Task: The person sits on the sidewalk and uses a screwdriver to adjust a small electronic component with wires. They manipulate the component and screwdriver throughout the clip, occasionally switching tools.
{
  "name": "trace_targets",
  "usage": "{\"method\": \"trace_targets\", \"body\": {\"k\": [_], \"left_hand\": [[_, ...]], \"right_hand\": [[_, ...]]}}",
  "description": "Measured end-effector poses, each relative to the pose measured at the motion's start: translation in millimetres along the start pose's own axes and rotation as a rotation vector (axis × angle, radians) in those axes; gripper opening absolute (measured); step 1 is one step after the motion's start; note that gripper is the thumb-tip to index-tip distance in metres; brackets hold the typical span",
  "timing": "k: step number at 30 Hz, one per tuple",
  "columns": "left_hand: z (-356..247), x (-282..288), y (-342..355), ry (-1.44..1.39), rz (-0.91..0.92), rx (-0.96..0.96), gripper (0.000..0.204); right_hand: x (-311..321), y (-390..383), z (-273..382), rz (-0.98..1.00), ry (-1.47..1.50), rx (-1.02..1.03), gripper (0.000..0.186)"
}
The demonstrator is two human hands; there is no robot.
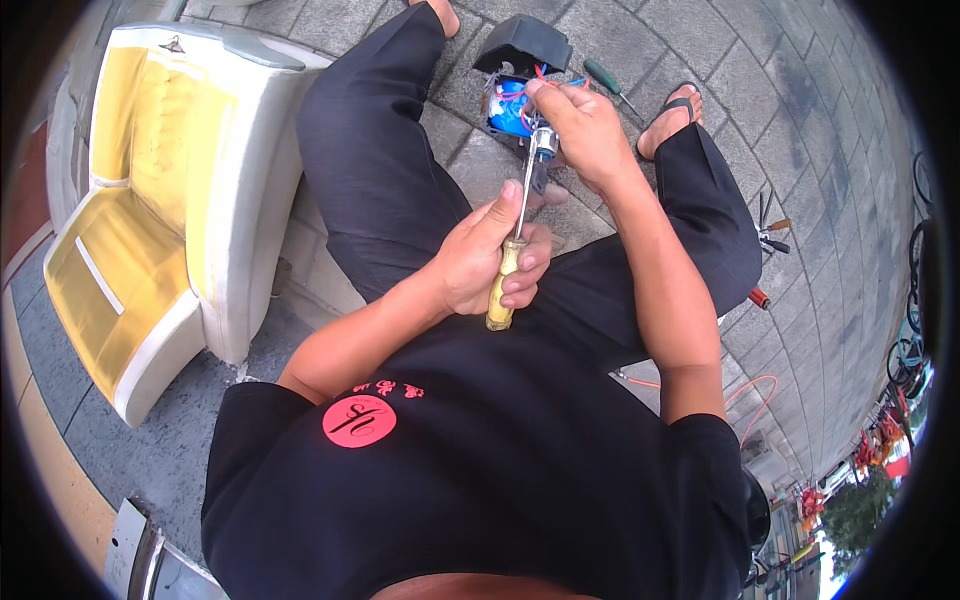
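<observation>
Wrapped around the yellow handle of a screwdriver [504,290], my left hand [490,255] is closed. The shaft points up and away, its tip beside a small silver and blue cylindrical part [543,140]. My right hand [590,135] is closed around that part, thumb and finger pinched near red wires [543,75]; the exact grip is partly hidden. Just behind and left of the right hand is a blue-wrapped block [508,108]. A black plastic housing [525,45] sits beyond it. Between my legs, dark pieces under the hands are partly covered.
A green-handled screwdriver [603,77] lies on the paving [750,120] beyond my right hand. Several tools [770,232] and a red-handled item [759,298] lie by my right knee. An orange cord [765,395] curves at the right. A yellow and white seat [160,200] stands left.
</observation>
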State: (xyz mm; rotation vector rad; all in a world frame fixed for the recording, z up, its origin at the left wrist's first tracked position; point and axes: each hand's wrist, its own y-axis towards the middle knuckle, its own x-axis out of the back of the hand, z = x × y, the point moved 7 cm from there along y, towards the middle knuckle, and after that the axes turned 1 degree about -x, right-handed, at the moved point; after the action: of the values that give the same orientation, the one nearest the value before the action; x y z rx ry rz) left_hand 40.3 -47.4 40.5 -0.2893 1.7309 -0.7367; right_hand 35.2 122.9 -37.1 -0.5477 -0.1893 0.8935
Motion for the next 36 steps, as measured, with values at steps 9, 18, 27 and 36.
{"method": "trace_targets", "body": {"k": [9,18,27,36], "left_hand": [[13,6,-9,0.016,-0.012,-0.011,0.044],[18,1,-8,0.021,-0.058,0.026,0.041],[18,0,-2,0.044,-0.041,0.048,0.043],[20,6,1,0.013,-0.097,0.075,0.043]], "right_hand": [[-4,-9,9,0.039,0.138,-0.148,0.035],[-8,-15,14,0.108,0.145,-0.087,0.030],[-1,-10,11,0.109,0.167,-0.085,0.028],[2,-10,15,0.100,-0.012,0.035,0.031]]}}
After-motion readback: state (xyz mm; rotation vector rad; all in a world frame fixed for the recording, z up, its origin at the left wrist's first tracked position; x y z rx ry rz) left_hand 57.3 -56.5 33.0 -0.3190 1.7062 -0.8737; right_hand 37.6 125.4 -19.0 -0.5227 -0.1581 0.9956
